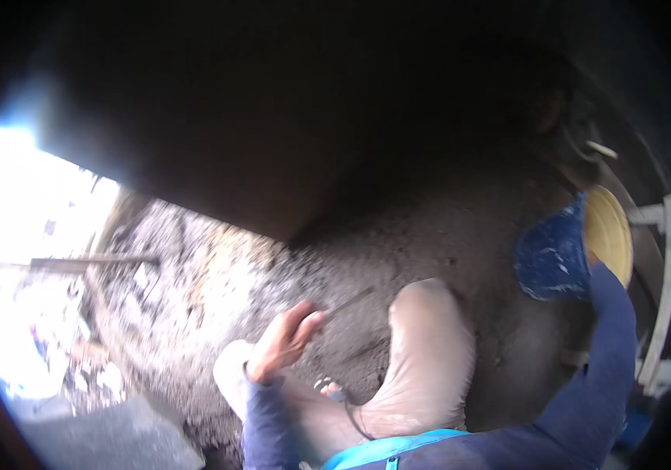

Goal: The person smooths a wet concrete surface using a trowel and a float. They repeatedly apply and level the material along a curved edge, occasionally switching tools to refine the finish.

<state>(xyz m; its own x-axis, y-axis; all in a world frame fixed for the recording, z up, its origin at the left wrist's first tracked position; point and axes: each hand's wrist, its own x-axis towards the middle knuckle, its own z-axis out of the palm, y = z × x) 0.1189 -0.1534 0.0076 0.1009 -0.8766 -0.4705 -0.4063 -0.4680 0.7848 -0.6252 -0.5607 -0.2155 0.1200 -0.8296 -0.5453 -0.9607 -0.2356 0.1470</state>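
My left hand (286, 341) is closed around a thin, dark, rod-like tool (349, 303), which points up and to the right above my bent legs. Its exact kind is blurred. At the right, a blue bucket (553, 254) with a pale yellow inside leans over, its mouth facing right. White smears mark its outer wall. My right hand (593, 259) is at the near part of the bucket's rim and appears to grip it. Most of those fingers are hidden by the sleeve and the rim.
Rough grey soil (335, 262) lies around my legs. A large dark slab-like surface (257, 157) hangs overhead. A pale frame (668, 274) stands right of the bucket. A flat grey slab (112, 439) lies at the lower left, below a plank (77, 264) and bright rubble.
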